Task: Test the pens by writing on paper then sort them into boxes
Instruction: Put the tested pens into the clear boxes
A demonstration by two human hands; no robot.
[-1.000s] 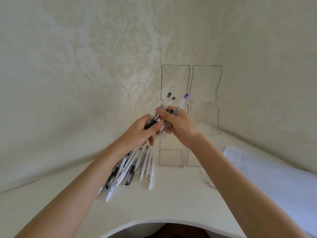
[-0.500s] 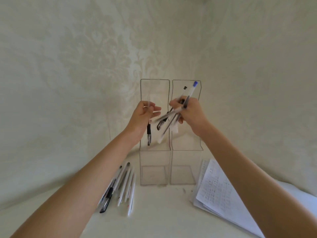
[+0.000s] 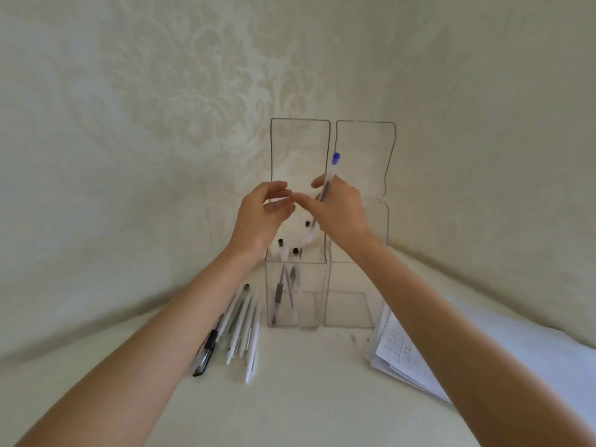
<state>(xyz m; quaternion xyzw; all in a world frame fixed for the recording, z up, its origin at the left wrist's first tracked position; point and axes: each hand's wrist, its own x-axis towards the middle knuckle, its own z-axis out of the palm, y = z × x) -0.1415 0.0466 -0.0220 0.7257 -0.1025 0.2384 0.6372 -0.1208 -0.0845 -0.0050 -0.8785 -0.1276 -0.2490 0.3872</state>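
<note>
Two clear boxes stand side by side against the wall (image 3: 161, 124), at about 12 o'clock from the viewer, each with its lid raised upright behind it. The left box (image 3: 311, 304) and the right box (image 3: 350, 306) touch along their shared side.

Three pens (image 3: 279, 293) show in the left box, counted by their dark tips. Two lean inside with tips just above the rim. The third tip sits higher, at 1 o'clock from the other two and just under the right hand; motion blur hides whether it rests in the box or is held.

One blue-capped pen (image 3: 331, 175) is gripped in the right hand (image 3: 338, 211), fingers curled round its barrel. Its cap points up toward 12 o'clock, in front of the lids' shared edge. The hand hovers over the left box's opening, with its forefinger stretched out toward 9 o'clock.

The left hand (image 3: 259, 219) hovers beside it, at 9 o'clock from the right hand and above the left box's left wall. Its fingers are loosely curled with a narrow gap to the thumb, and nothing shows between them. The two hands' fingertips are nearly touching.

Roughly six loose pens (image 3: 240, 330) lie in a fan on the white table (image 3: 306, 401), at 7 o'clock from the left box. One has a black grip (image 3: 208, 350), the rest are mostly white; blur blocks an exact count.

One stack of paper sheets (image 3: 404, 356), bearing faint handwriting, lies at 4 o'clock from the right box, partly under the right forearm.
</note>
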